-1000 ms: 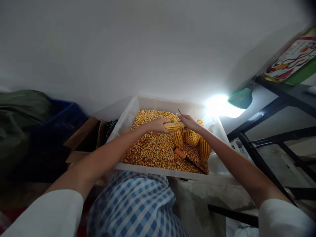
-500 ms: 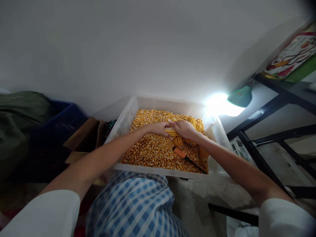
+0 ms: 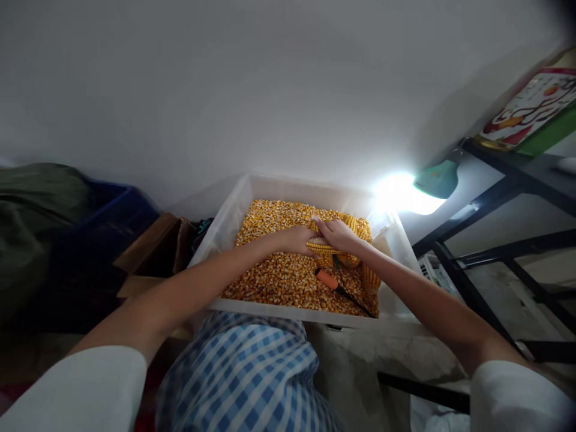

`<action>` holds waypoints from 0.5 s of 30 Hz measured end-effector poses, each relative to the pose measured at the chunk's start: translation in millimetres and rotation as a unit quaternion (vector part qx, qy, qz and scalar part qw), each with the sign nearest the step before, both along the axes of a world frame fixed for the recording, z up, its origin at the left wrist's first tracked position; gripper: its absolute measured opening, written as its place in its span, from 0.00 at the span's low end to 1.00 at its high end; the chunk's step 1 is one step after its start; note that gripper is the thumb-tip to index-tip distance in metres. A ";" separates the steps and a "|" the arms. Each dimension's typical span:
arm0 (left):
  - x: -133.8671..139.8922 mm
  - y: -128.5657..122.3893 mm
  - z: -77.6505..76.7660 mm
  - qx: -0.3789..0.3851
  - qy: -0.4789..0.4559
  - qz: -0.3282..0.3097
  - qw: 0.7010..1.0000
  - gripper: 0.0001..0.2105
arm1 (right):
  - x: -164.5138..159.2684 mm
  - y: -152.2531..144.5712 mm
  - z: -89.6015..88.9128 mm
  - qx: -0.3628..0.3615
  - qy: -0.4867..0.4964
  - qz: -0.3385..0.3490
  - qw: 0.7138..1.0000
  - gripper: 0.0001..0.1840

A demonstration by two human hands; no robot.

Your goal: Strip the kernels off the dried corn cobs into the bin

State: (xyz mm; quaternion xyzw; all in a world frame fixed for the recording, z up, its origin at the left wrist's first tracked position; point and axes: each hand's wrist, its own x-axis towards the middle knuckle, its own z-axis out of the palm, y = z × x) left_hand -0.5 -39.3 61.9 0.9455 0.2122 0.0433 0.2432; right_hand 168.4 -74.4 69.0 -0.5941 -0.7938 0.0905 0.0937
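An ear of corn (image 3: 324, 247) is held between my two hands over a bed of loose corn kernels (image 3: 274, 282). My left hand (image 3: 297, 240) is closed around its left end. From the right, my right hand (image 3: 338, 234) grips the same ear, its fingers partly hiding it. More ears of corn (image 3: 371, 279) lie beside and behind the right hand. Below the hands, a tool with an orange handle (image 3: 327, 278) and a thin dark shaft rests on the kernels. All of this sits in a whitish plastic bin (image 3: 288, 307).
A bright lamp with a green housing (image 3: 435, 179) hangs at the right by a black metal rack (image 3: 454, 270). An open cardboard box (image 3: 153, 249) and a dark blue crate (image 3: 117, 207) stand left of the bin. A pale wall (image 3: 270, 90) rises behind.
The held ear has shifted slightly right and is turned, showing more of its length. My left hand has moved a little right with it.
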 end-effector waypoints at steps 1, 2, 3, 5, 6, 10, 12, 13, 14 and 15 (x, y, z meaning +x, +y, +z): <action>-0.8 0.9 0.8 0.005 -0.001 0.013 1.000 0.24 | 1.3 -0.4 0.9 -0.009 0.014 -0.003 1.000 0.37; -1.8 2.5 1.6 0.009 -0.001 0.028 1.000 0.24 | 2.6 -0.7 2.1 -0.020 0.025 0.003 0.999 0.36; -3.2 4.7 2.3 0.009 0.001 0.042 0.999 0.24 | 3.8 -0.8 3.3 -0.032 0.034 0.015 0.999 0.34; -6.9 11.1 4.3 -0.002 0.017 0.071 0.997 0.24 | 6.3 0.0 6.0 -0.067 0.050 0.054 0.995 0.30; -9.0 14.9 5.6 -0.012 0.027 0.080 0.996 0.23 | 7.4 0.8 7.2 -0.092 0.061 0.075 0.991 0.29; -17.3 29.5 12.2 -0.032 0.027 0.092 0.995 0.22 | 10.8 5.1 9.9 -0.183 0.120 0.108 0.970 0.28; -20.5 34.1 14.5 -0.041 0.015 0.092 0.995 0.22 | 10.8 5.4 10.4 -0.193 0.153 0.112 0.963 0.28; -21.8 35.5 15.2 -0.049 0.011 0.090 0.995 0.22 | 10.0 4.7 10.6 -0.197 0.166 0.109 0.960 0.28; -23.1 36.4 15.4 -0.058 0.008 0.086 0.995 0.22 | 8.8 3.3 11.0 -0.202 0.175 0.103 0.958 0.28; -24.2 37.0 15.3 -0.066 0.006 0.080 0.995 0.23 | 7.0 1.5 11.4 -0.207 0.181 0.096 0.957 0.29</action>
